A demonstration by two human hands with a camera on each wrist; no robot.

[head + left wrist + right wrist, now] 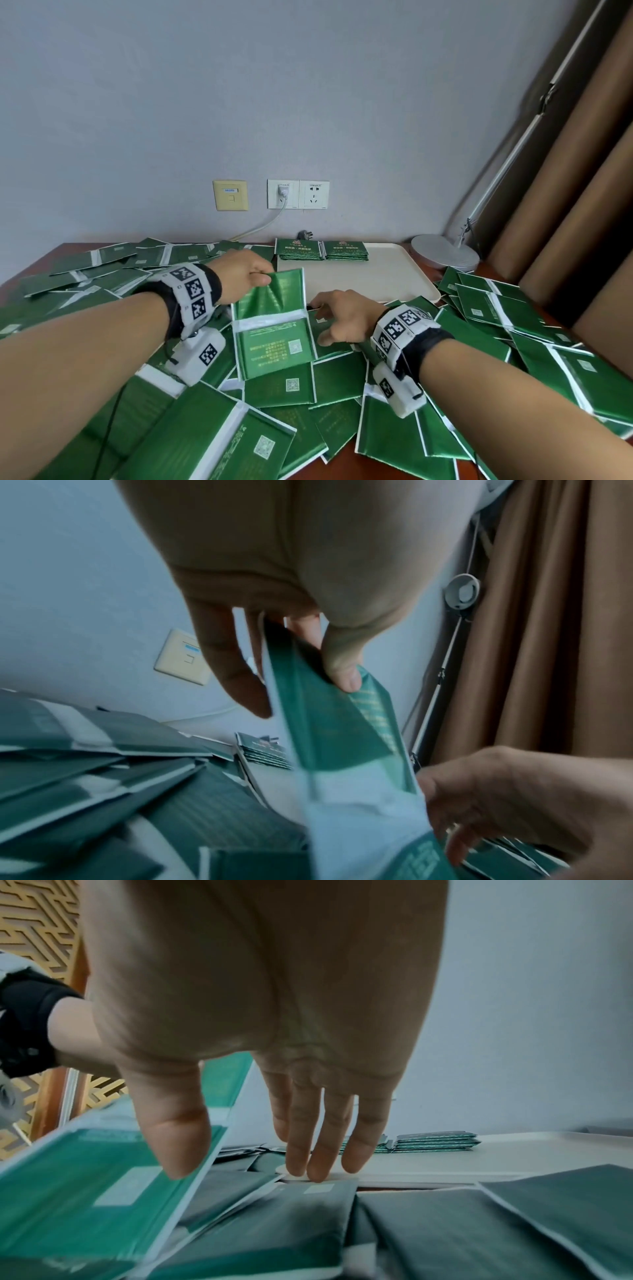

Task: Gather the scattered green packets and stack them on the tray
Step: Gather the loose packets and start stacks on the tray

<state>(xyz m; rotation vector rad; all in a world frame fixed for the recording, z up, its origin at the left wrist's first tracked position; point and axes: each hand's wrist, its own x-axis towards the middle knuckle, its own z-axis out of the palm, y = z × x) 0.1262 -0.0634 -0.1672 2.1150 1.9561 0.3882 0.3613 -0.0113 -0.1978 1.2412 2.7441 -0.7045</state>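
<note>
Green foil packets (294, 383) lie scattered all over the table. My left hand (265, 277) pinches the top corner of one packet (274, 329), which hangs lifted above the pile with its white seam across the middle. In the left wrist view the thumb (344, 674) presses that packet (329, 723) against the fingers. My right hand (320, 320) reaches down beside it with straight fingers (318, 1145), their tips touching a packet (308, 1204) at the front edge of the cream tray (359, 277). Two neat packet stacks (299, 250) (346, 250) sit at the tray's back.
A lamp's round base (445, 253) stands just right of the tray, with brown curtains (582, 205) behind it. Wall sockets (298, 193) and a cable hang above the table's back edge. Packets cover the table on both sides of the tray.
</note>
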